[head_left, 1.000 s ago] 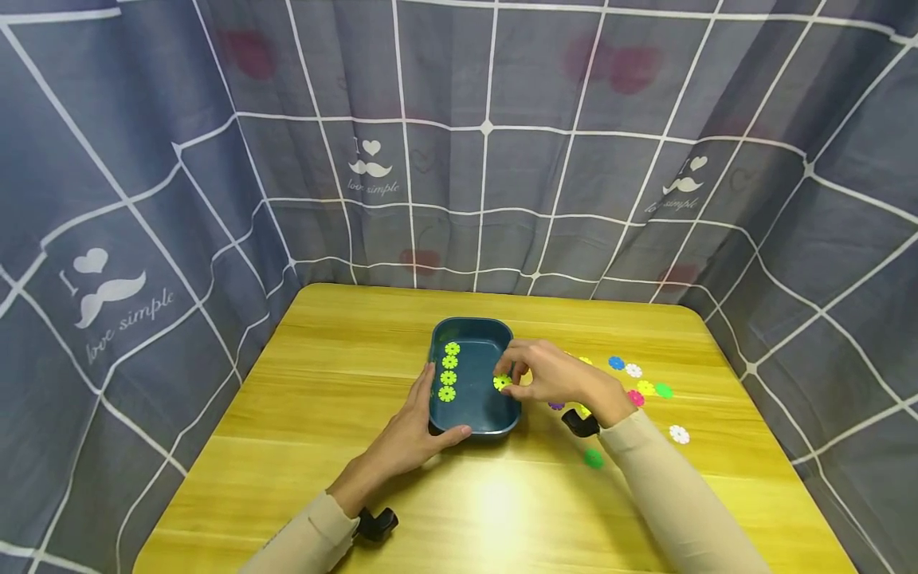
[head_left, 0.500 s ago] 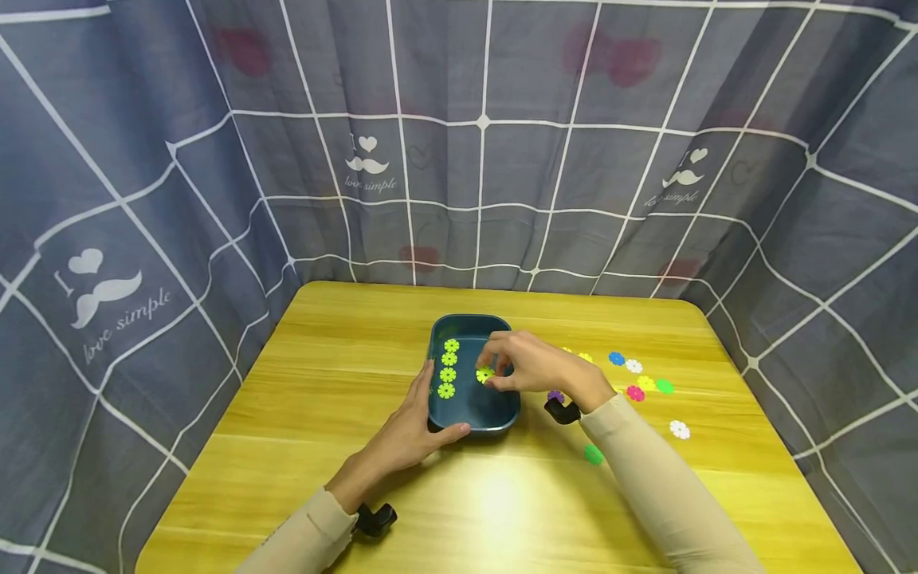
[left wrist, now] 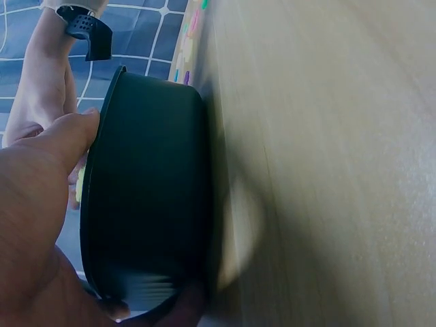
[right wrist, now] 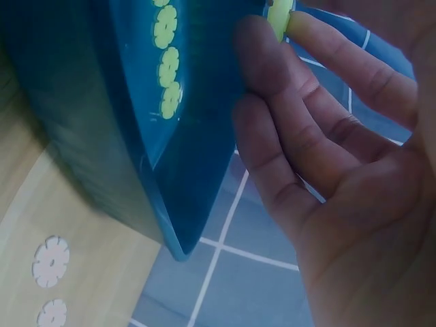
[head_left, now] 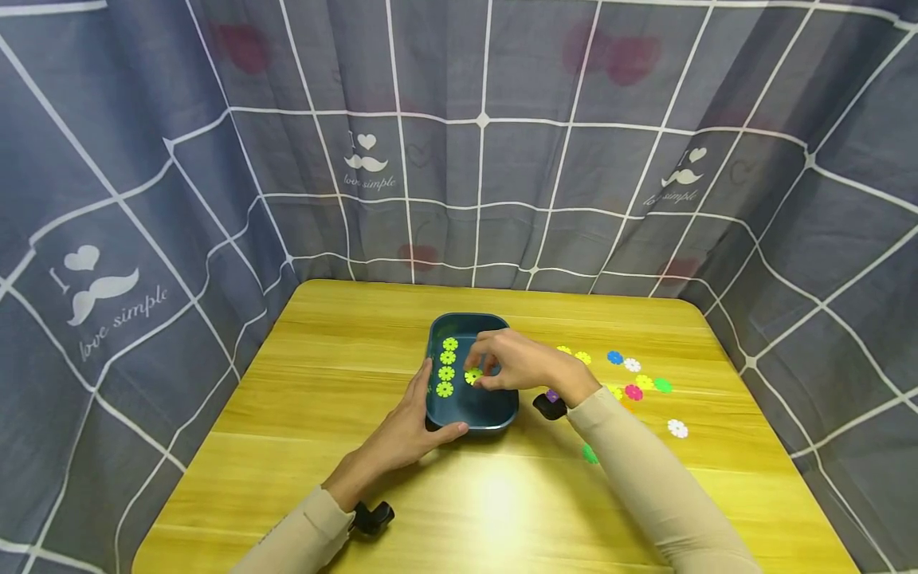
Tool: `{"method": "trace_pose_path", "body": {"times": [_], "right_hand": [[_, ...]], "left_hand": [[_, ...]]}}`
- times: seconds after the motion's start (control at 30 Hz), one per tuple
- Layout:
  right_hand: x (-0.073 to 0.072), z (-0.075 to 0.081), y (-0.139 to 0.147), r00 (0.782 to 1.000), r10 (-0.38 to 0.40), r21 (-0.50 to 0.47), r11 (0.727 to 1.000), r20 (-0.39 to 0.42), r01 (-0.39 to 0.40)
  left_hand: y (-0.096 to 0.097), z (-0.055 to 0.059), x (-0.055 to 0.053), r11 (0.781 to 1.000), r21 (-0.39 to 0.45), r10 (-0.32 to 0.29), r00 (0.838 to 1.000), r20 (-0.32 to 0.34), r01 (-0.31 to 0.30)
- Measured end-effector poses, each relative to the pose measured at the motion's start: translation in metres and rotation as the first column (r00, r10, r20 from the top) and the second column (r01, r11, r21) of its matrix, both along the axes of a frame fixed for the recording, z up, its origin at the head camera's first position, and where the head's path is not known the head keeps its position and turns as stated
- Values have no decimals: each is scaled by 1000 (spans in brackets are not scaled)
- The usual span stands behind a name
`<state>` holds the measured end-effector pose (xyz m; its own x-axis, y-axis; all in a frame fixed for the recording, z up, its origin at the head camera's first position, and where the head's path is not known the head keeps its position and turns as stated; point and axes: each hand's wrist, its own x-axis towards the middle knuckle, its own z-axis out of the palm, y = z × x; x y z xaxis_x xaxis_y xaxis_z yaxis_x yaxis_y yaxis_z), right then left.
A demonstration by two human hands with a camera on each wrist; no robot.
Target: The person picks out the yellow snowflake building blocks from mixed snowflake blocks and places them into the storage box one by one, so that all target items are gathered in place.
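A dark teal plastic tray stands on the table with a column of several yellow-green snowflake discs along its left side. My left hand grips its near left corner, thumb on the near rim and fingers along the left wall. In the left wrist view, the tray's outer wall fills the middle. Over the tray's interior, my right hand pinches another yellow-green snowflake disc between thumb and fingertips. That disc appears edge-on in the right wrist view.
Loose snowflake discs lie on the wooden table right of the tray, among them a blue one, a pink one, a white one and a green one. A checked grey-blue curtain encloses the table.
My right hand has carried the pinched disc leftward over the tray, from its right side toward the column. My left hand has stayed at the tray's corner.
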<state>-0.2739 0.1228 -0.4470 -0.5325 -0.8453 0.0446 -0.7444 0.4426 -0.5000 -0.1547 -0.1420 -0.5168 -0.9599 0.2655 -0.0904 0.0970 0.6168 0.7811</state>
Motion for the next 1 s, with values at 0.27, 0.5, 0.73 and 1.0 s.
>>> {"method": "trace_pose_path", "body": {"times": [0.27, 0.5, 0.73, 1.0], "right_hand": [[-1, -4, -10, 999, 6, 20, 1000, 34, -7], [-5, -8, -16, 999, 24, 29, 999, 25, -25], [-8, -11, -21, 1000, 24, 57, 998, 14, -25], [-11, -15, -30, 999, 31, 87, 996, 40, -34]], "left_hand": [[-1, -1, 0, 1000, -4, -14, 1000, 3, 14], [-2, 0, 0, 1000, 4, -18, 1000, 18, 18], [-4, 0, -1, 1000, 0, -16, 1000, 14, 16], [-8, -3, -3, 999, -3, -42, 999, 2, 42]]}}
